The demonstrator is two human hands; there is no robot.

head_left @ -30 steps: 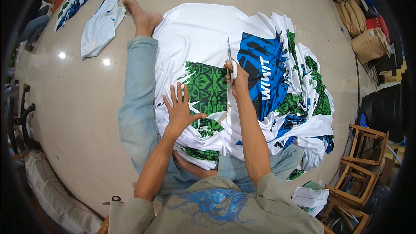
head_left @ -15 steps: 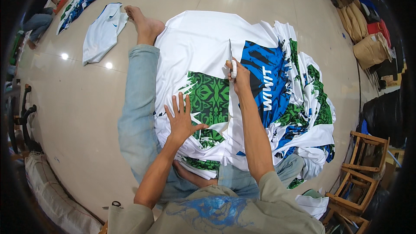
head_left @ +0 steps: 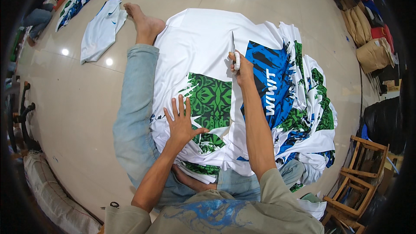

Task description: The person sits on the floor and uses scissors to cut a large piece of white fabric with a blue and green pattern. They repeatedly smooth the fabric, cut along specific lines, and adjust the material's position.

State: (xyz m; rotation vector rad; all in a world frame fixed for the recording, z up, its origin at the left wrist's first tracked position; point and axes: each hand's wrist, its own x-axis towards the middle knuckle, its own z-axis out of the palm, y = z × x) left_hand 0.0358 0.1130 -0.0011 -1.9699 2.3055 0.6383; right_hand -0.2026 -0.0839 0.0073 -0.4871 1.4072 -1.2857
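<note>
My right hand (head_left: 242, 67) grips scissors (head_left: 234, 45) with a white-wrapped handle, blades pointing away from me on white fabric (head_left: 199, 34), between two printed panels. My left hand (head_left: 180, 119) lies spread, fingers apart, on the fabric at the lower left of the green-patterned panel (head_left: 210, 93). Right of the scissors is a blue-and-black panel (head_left: 260, 56) with white lettering, partly under bunched printed cloth (head_left: 316, 104). My outstretched jeans-clad leg (head_left: 134, 86) borders the cloth on the left; my bare foot rests by its upper left edge.
A white garment (head_left: 99, 34) and printed pieces (head_left: 82, 0) lie on the tiled floor (head_left: 73, 104). Another person's jeans-clad leg (head_left: 37, 17) shows at upper left. Brown packages (head_left: 372, 56), wooden stools (head_left: 355, 190) and dark bags line the right; a woven sack (head_left: 56, 195) lies lower left.
My right hand and the scissors have moved farther forward across the white cloth, away from me. My left hand stays spread in about the same place on the fabric.
</note>
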